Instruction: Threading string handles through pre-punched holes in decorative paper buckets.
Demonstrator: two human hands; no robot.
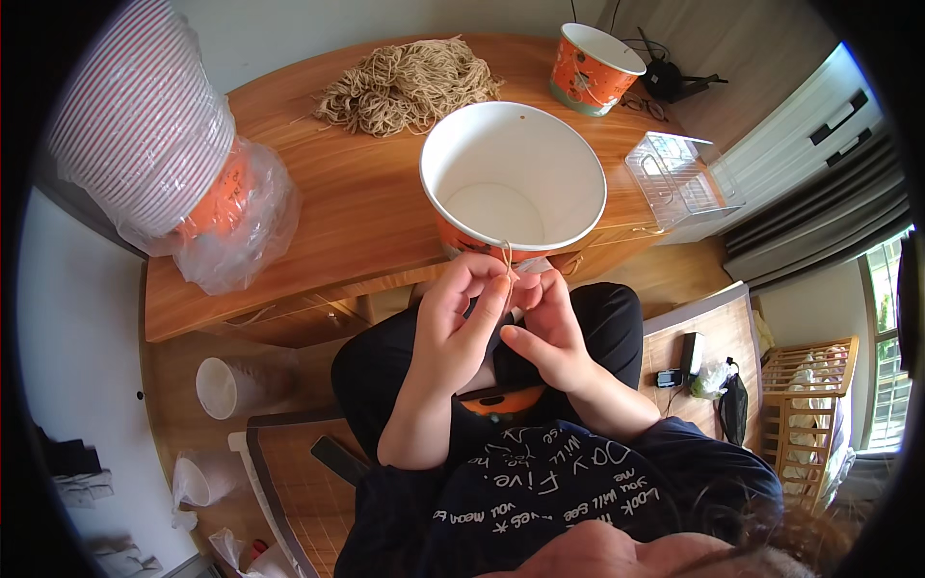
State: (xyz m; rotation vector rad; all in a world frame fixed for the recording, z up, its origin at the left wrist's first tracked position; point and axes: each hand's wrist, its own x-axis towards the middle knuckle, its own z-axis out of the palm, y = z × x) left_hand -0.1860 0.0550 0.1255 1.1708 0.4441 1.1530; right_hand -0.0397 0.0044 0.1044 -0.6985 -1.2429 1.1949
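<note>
A large paper bucket, white inside and orange outside, stands at the front edge of the desk. A small hole shows high in its far wall. A loop of thin tan string rises at the near rim. Just below that rim, my left hand pinches the string between thumb and forefinger. My right hand meets it from the other side, its curled fingertips at the string and its thumb held lower, apart from them. The string's lower end is hidden among my fingers.
A heap of tan string lies on the wooden desk. At left stands a plastic-wrapped stack of buckets. Another orange bucket and a clear plastic tray are at right. A phone lies below on the left.
</note>
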